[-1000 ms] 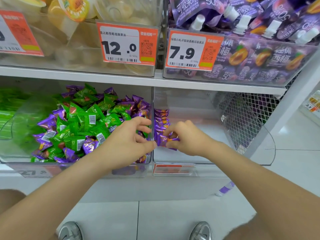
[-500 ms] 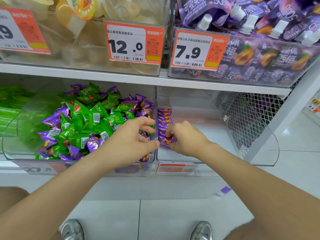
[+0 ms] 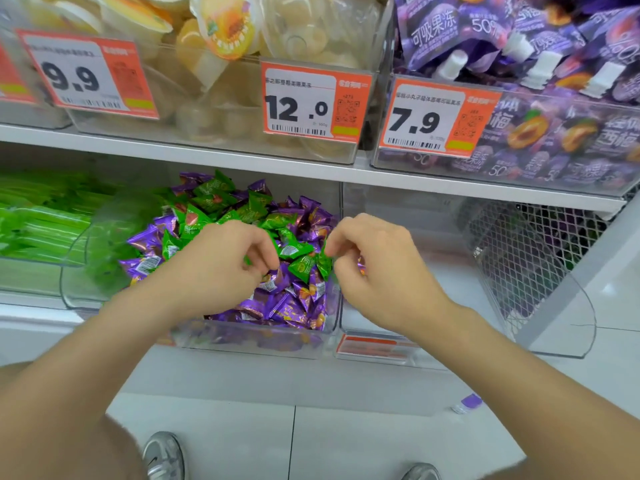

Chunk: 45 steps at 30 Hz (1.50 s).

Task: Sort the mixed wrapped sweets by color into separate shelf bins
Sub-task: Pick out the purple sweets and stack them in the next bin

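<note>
A clear mixed bin (image 3: 257, 342) on the lower shelf holds a heap of green sweets (image 3: 207, 202) and purple sweets (image 3: 287, 308). My left hand (image 3: 221, 271) hovers over the heap's middle with fingers curled; a bit of green wrapper shows between them. My right hand (image 3: 381, 268) reaches in from the right and pinches a green sweet (image 3: 324, 264) by its corner at the bin's right wall. Another green sweet (image 3: 294, 250) lies between the hands. A scrap of purple wrapper (image 3: 362, 263) shows under my right hand, inside the right bin (image 3: 433, 237).
A bin of long green packs (image 3: 38, 220) stands to the left. The upper shelf carries jelly cups (image 3: 221, 32), purple pouches (image 3: 519, 43) and price tags (image 3: 311, 102). A wire mesh panel (image 3: 526, 251) closes the right end. A small purple-and-white thing (image 3: 467, 403) lies on the floor.
My right hand left the purple stack in the right bin and moved left over the mixed bin, taking a green sweet. My left hand's fingers curled in. The view moved closer.
</note>
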{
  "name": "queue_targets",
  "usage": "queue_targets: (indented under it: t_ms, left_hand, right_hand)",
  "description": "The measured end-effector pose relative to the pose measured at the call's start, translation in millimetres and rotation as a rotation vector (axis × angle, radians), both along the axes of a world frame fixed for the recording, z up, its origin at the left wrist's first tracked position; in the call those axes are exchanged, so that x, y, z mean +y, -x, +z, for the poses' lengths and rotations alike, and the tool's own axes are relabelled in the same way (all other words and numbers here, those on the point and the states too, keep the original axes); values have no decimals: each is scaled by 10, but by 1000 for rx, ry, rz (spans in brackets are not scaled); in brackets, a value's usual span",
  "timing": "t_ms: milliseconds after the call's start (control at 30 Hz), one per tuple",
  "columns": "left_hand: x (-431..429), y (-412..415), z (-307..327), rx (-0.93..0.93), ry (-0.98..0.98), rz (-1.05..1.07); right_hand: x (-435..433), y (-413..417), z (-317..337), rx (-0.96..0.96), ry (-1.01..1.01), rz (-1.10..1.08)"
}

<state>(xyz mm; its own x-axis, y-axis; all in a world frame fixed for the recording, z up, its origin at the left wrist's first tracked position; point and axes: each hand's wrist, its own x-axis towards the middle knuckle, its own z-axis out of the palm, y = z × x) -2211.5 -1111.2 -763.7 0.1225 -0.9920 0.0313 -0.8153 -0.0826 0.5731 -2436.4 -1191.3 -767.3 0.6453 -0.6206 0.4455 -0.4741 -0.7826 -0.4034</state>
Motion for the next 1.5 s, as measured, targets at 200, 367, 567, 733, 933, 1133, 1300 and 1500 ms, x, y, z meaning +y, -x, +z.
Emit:
queue_targets:
  t_ms: [200, 367, 567, 733, 933, 1133, 1300, 1500]
  left_hand:
    - [108, -184, -169, -351, -347, -251]
    - [44, -273, -285, -356, -339, -260]
    - [-61, -296, -272, -427, -315, -286]
    - [-63, -256, -267, -522, -250, -225]
    - [23, -152, -180, -352, -116, -147]
    - [20, 6, -57, 339, -20, 73]
    - [36, 149, 3, 395, 121, 8]
    - [49, 353, 59, 634, 170, 41]
  right_hand:
    - [171, -369, -130, 552, 58, 278]
    - [271, -492, -67, 772, 90, 300]
    - [166, -516, -49, 802, -47, 334]
    - [102, -486, -55, 680, -184, 318]
    - [-13, -396, -11, 244, -409, 264]
    - [-71, -286, 1, -220, -484, 55]
    - [-21, -185, 73, -501, -678, -38]
    - [7, -46, 123, -532, -892, -27]
